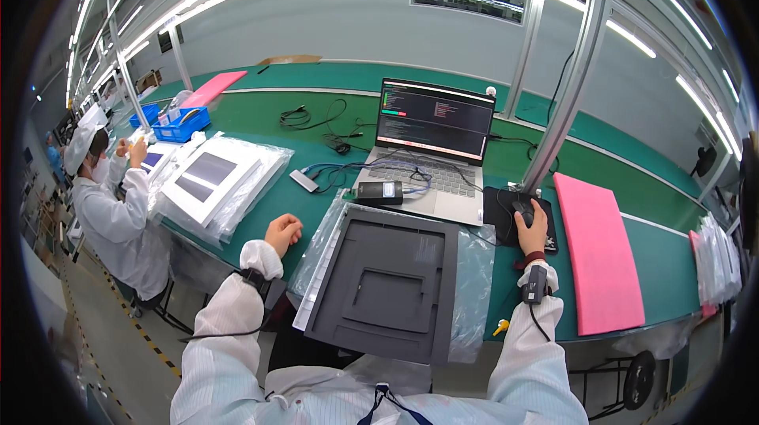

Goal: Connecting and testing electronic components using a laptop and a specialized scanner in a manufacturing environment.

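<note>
My right hand (533,226) is wrapped over a black computer mouse (523,210) on a dark mouse pad (498,215). Left of it stands an opened laptop (443,180), its screen lit with dark windows. My left hand (283,235) rests by the green table edge, fingers curled in, with nothing visible in them. Between my arms lies a large dark grey panel-like housing (332,298) with a recessed rectangle, on clear plastic wrap (473,290). A small black box (378,192) with cables sits on the laptop's left front corner, near a white adapter (303,181).
A pink foam sheet (599,255) lies right of the mouse pad, beside a metal post (569,85). At left are a white framed panel (209,176) on plastic, a blue bin (182,124) and a co-worker (118,211). Black cables (296,117) lie behind. A yellow item (501,327) is near the front edge.
</note>
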Demonstrator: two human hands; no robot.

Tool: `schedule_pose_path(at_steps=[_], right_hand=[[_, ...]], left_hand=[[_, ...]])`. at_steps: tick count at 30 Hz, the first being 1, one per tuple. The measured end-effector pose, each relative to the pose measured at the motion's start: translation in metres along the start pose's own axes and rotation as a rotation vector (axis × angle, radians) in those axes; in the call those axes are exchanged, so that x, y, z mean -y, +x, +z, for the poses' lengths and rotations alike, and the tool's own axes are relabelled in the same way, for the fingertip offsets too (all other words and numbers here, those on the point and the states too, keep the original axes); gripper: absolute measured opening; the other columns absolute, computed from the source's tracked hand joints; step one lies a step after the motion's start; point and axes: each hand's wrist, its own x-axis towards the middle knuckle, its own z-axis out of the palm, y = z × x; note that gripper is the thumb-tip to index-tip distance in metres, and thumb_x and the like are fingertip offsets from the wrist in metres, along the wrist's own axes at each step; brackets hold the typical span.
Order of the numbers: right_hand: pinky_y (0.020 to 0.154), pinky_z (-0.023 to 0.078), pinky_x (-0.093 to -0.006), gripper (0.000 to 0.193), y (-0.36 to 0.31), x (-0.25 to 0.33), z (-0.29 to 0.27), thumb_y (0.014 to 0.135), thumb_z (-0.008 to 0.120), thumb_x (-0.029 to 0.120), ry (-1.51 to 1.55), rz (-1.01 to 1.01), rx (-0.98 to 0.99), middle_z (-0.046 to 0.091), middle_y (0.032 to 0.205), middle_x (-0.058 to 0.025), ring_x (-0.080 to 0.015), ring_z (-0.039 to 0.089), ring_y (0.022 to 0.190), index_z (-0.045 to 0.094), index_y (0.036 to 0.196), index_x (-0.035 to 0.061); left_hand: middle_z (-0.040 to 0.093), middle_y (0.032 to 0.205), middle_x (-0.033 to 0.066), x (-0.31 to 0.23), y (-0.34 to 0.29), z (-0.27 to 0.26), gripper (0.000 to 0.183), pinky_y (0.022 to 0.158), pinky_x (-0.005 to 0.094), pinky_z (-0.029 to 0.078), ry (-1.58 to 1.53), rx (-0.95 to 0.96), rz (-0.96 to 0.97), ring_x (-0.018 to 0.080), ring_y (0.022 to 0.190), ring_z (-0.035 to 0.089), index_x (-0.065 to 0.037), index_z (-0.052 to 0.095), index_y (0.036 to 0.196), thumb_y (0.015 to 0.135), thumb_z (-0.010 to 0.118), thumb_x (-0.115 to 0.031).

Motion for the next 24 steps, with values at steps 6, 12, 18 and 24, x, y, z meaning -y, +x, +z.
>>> schedule_pose_path(at_steps=[6,12,18,24], right_hand=[[0.100,0.032,-0.0413,0.052,0.005,0.002,0.002,0.080,0.063,0.033,0.039,-0.031,-0.011,0.042,0.127,-0.0189,-0.0341,0.039,0.120,0.047,0.127,0.0158],[0.099,0.034,-0.0397,0.050,0.003,0.004,-0.001,0.081,0.062,0.031,0.092,-0.028,-0.011,0.045,0.124,-0.0177,-0.0331,0.041,0.118,0.048,0.125,0.0123],[0.099,0.034,-0.0392,0.048,0.002,0.005,-0.004,0.082,0.061,0.029,0.093,-0.026,-0.021,0.047,0.122,-0.0160,-0.0318,0.043,0.116,0.049,0.124,0.0114],[0.098,0.035,-0.0392,0.047,0.000,0.003,-0.006,0.084,0.060,0.030,0.110,0.012,0.019,0.047,0.123,-0.0172,-0.0321,0.044,0.116,0.048,0.126,0.0121]], left_hand=[[0.052,0.060,0.0004,0.008,-0.054,-0.017,0.013,0.049,0.0218,0.035,0.077,-0.214,0.102,0.0070,0.052,0.046,-0.002,0.055,0.075,0.083,0.056,-0.012],[0.042,0.052,-0.0006,0.005,-0.061,-0.002,0.026,0.045,0.0262,0.030,0.332,-0.574,0.207,0.0054,0.049,0.037,0.001,0.049,0.065,0.084,0.057,-0.014],[0.041,0.049,0.0004,-0.001,-0.065,-0.001,0.026,0.044,0.0276,0.030,0.353,-0.560,0.198,0.0066,0.047,0.037,0.001,0.049,0.064,0.084,0.057,-0.014],[0.042,0.049,0.0012,-0.001,-0.068,-0.001,0.026,0.045,0.0283,0.031,0.381,-0.561,0.189,0.0069,0.048,0.038,0.002,0.050,0.065,0.084,0.057,-0.015]])
